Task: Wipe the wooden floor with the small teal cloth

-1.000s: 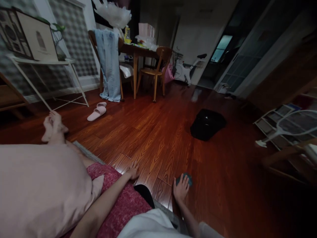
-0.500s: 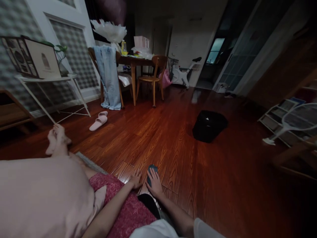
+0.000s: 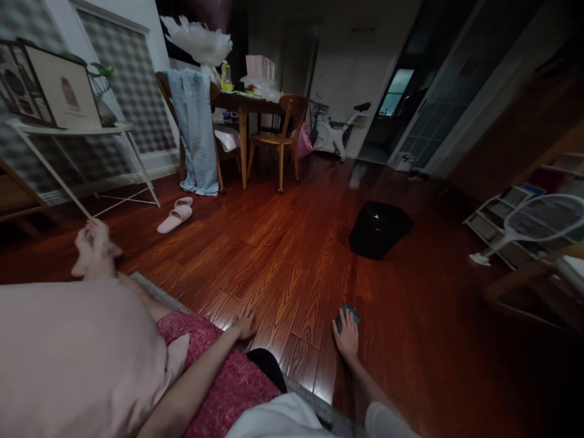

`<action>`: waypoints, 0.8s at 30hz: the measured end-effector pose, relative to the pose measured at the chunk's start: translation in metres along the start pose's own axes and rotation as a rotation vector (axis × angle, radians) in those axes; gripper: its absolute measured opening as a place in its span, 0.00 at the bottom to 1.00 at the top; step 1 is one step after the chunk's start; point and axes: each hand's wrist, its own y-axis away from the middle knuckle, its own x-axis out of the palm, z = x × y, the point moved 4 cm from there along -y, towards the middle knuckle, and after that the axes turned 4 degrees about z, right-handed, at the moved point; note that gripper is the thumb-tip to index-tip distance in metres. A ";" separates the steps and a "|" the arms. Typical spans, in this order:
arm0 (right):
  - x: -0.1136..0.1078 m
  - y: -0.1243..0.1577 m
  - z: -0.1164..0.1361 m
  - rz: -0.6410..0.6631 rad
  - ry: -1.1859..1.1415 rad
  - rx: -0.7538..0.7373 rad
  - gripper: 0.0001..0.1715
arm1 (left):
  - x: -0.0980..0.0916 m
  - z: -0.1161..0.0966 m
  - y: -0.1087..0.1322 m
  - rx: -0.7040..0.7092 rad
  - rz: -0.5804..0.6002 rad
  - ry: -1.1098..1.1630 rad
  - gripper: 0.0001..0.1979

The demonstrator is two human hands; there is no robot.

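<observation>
My right hand [image 3: 347, 334] presses down on a dark teal cloth [image 3: 354, 313] lying on the reddish wooden floor [image 3: 283, 267]. Its fingers reach over the cloth, and part of the cloth shows around them. To the left, my left hand [image 3: 245, 322] rests palm down with its fingers spread on the floor, beside a dark pink patterned fabric [image 3: 219, 377]. It holds nothing.
A black bin [image 3: 379, 231] stands on the floor ahead. Pink slippers [image 3: 176, 217] lie left, before a chair draped with jeans [image 3: 194, 134]. A white-topped stand [image 3: 68, 132] is at far left. Racket-shaped white object [image 3: 542, 216] and shelves stand right.
My right hand has slid to the right across the floor with the cloth, away from my left hand. My left hand stays spread on the floor. The view has shifted slightly.
</observation>
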 end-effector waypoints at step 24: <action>-0.023 0.101 0.111 0.450 -0.148 -0.777 0.35 | -0.004 0.001 0.002 0.018 -0.009 0.001 0.44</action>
